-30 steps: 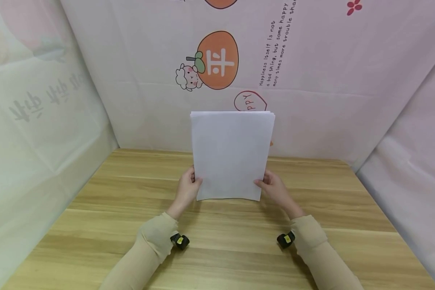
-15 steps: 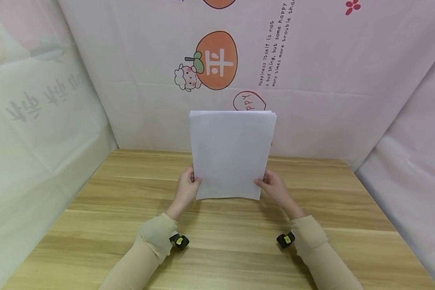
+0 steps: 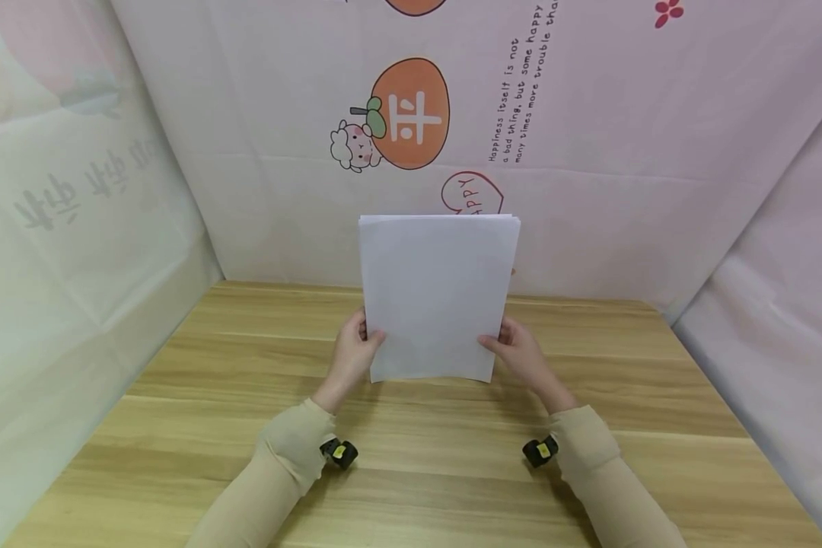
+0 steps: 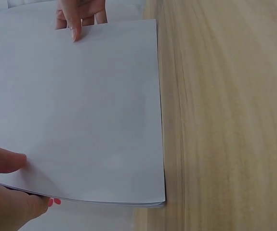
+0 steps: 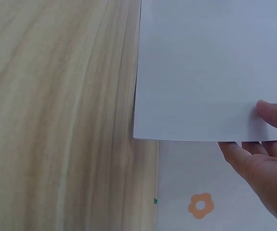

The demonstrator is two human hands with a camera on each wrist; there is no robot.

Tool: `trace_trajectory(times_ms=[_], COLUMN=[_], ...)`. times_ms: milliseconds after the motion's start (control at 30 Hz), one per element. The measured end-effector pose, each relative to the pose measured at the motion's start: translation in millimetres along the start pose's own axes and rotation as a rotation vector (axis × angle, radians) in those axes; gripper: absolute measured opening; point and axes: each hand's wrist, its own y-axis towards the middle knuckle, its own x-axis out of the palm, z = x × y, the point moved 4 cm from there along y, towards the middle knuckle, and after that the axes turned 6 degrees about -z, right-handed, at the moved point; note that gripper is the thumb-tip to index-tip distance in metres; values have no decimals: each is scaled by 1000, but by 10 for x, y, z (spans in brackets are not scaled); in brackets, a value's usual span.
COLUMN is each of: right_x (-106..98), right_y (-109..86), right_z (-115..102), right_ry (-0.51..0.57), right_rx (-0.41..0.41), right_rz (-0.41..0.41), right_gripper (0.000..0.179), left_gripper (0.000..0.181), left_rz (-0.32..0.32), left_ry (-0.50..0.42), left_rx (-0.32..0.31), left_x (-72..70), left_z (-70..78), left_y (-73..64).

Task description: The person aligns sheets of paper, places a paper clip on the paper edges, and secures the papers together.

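A stack of white paper [image 3: 438,297] stands upright over the wooden table in the head view, its blank front facing me. My left hand [image 3: 352,352] grips its left edge low down, thumb on the front and fingers behind. At the opposite edge my right hand [image 3: 518,354] holds it the same way. Several layered sheets show along the edge of the paper [image 4: 95,115] in the left wrist view, slightly bowed near the left thumb [image 4: 6,160]. In the right wrist view the right thumb [image 5: 275,115] presses the front while the fingers curl behind.
The wooden table [image 3: 411,487] spreads below the hands. Behind it hangs a white printed cloth [image 3: 281,213], with a pale cloth [image 3: 62,289] at the left and another cloth [image 3: 788,304] at the right. Small black wrist cameras sit at both cuffs.
The paper stack rises very slightly, then drops a little, its top edge now lower against the printed heart. Both hands keep their hold at the sides.
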Motion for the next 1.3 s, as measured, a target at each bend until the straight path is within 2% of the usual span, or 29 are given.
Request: trace_trajectory(times_ms=[300, 433, 667, 1067, 1300], right_x=[-32, -48, -49, -30, -35], right_y=[26, 43, 46, 29, 30], right_z=[-1, -1, -14, -70, -55], right_ry=[3, -4, -39, 14, 13], right_rx=[9, 20, 35, -20, -25], right_rz=[11, 22, 51, 68, 65], right_gripper=[41, 41, 38, 38, 38], left_gripper=[40, 39, 38, 34, 36], left_rz=[-6, 2, 28, 84, 69], left_ry=[-21, -6, -20, -24, -40], left_rx=[17, 15, 29, 34, 48], left_x=[-6, 1, 45, 54, 53], left_z=[75, 61, -252, -244, -254], left_y=[11, 32, 172, 170, 168])
